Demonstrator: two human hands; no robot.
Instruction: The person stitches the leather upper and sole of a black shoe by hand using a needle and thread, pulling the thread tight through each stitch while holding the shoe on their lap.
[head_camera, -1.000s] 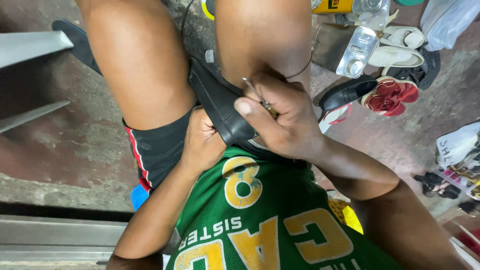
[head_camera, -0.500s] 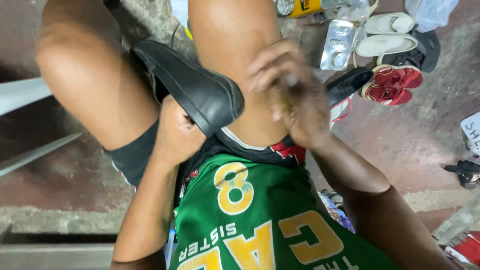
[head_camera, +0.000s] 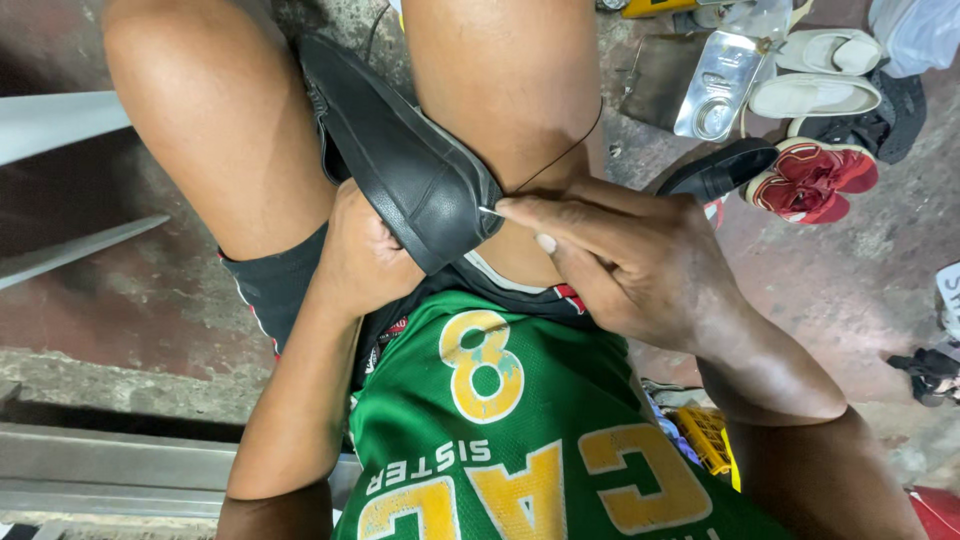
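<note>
We note the left hand (head_camera: 365, 250) gripping the black shoe (head_camera: 400, 160) at frame centre, steadying it while the right hand (head_camera: 620, 260) pinches a needle (head_camera: 490, 211) at its edge, thread (head_camera: 560, 155) taut.

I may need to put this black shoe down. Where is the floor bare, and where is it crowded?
Bare floor lies right of the right hand, below the red shoes. Another patch lies left of the knee. The top right is crowded: metal can, white sandals.

Stained concrete floor (head_camera: 830, 290), red shoes (head_camera: 815, 180), white sandals (head_camera: 820, 75), flat metal can (head_camera: 720, 85) lying on it
</note>
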